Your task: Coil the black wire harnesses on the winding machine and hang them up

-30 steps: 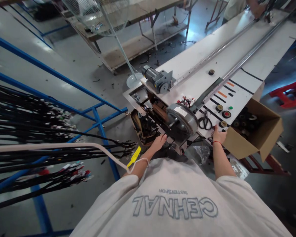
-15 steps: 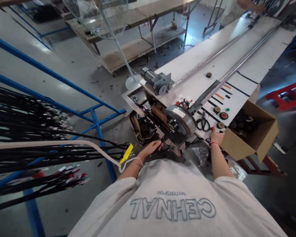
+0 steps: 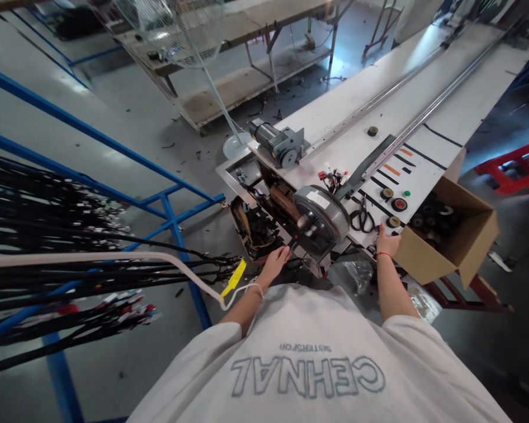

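My left hand is at the near end of the machine, fingers pressed together beside a dark part with a small red spot. What they pinch, if anything, is too small to make out. Just beyond it stands a large grey wheel with a white label. My right hand rests at the table's edge, thumb and fingers apart, holding nothing visible. Near it lie black-handled scissors and a roll of tape. A red button and a green button sit farther in.
A cardboard box of dark rolls stands right of my right hand. The long white table carries metal rails and a motor. Black cable bundles hang on a blue frame at left. A fan stands behind.
My left hand has shifted slightly forward and right. The wheel's hub looks different, as if turned. At the far end, another person's hand has left view. My right hand stays put.
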Demonstrator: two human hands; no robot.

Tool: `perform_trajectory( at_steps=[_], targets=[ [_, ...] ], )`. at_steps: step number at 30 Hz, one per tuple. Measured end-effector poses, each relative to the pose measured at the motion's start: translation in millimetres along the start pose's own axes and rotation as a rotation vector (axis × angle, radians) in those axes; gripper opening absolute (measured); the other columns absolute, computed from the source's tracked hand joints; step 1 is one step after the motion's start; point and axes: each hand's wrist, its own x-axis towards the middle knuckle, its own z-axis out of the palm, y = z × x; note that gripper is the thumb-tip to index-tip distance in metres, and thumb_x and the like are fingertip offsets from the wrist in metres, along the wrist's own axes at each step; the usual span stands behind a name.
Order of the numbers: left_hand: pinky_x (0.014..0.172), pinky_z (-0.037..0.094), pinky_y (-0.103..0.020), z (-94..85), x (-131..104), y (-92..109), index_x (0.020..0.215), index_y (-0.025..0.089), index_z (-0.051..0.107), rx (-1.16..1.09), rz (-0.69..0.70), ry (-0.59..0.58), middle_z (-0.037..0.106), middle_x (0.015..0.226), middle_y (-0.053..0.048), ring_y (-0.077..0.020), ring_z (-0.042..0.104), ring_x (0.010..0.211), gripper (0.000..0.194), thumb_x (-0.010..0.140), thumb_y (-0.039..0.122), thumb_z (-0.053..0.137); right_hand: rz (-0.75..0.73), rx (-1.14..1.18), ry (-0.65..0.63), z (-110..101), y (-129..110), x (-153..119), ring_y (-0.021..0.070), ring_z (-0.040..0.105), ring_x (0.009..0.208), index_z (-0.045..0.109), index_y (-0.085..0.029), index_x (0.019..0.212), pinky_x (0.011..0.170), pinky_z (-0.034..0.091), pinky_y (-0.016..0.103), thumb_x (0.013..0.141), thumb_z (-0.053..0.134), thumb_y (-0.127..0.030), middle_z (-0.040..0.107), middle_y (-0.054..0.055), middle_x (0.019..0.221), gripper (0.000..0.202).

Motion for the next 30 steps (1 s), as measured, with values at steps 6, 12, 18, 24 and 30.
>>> perform_trajectory(
  at_steps=[6,12,18,24,30],
  targets=[
    [0.061,0.040,-0.027,3.5,18,1,0.069,0.017,0.059,0.004,0.026,-0.068,0.052,0.058,0.001,-0.0140,0.047,0.058,0.058,0.083,0.072,0.045,-0.008,-0.027,0.001,-1,-3,-3,0.0407,0.053,0.121,0.045,-0.006,0.134,0.103,0.042,0.048,0.081,0.061,-0.062,0.054,0.028,0.130,0.079],
    [0.080,0.046,-0.027,-45.9,17,-12,0.076,0.016,0.066,-0.124,-0.216,-0.417,0.068,0.079,-0.006,-0.0179,0.061,0.081,0.056,0.086,0.067,0.047,-0.025,-0.065,0.002,3,0,0,0.0410,0.052,0.122,0.043,-0.004,0.135,0.102,0.041,0.050,0.084,0.057,-0.064,0.052,0.029,0.130,0.080],
    [0.051,0.039,-0.021,-49.3,9,2,0.088,0.014,0.066,-0.453,-0.403,-0.699,0.046,0.052,0.005,-0.0067,0.037,0.043,0.041,0.092,0.052,0.050,-0.027,-0.069,0.014,6,1,3,0.0425,0.050,0.123,0.040,-0.002,0.136,0.103,0.040,0.053,0.084,0.058,-0.064,0.050,0.030,0.131,0.083],
    [0.042,0.018,-0.019,-28.4,-1,13,0.094,0.011,0.060,-0.495,-0.192,-0.512,0.047,0.057,0.005,-0.0031,0.026,0.040,0.043,0.088,0.053,0.056,-0.041,-0.030,0.027,5,1,4,0.0411,0.050,0.123,0.044,-0.003,0.133,0.104,0.039,0.050,0.082,0.061,-0.062,0.050,0.030,0.132,0.081],
    [0.046,0.022,-0.022,-31.1,-6,23,0.095,0.010,0.061,-0.285,-0.090,-0.449,0.043,0.052,0.007,-0.0051,0.029,0.041,0.054,0.086,0.063,0.053,-0.026,-0.019,0.026,5,1,4,0.0433,0.050,0.123,0.047,-0.001,0.131,0.104,0.040,0.051,0.079,0.065,-0.063,0.052,0.031,0.130,0.082]
  ],
)
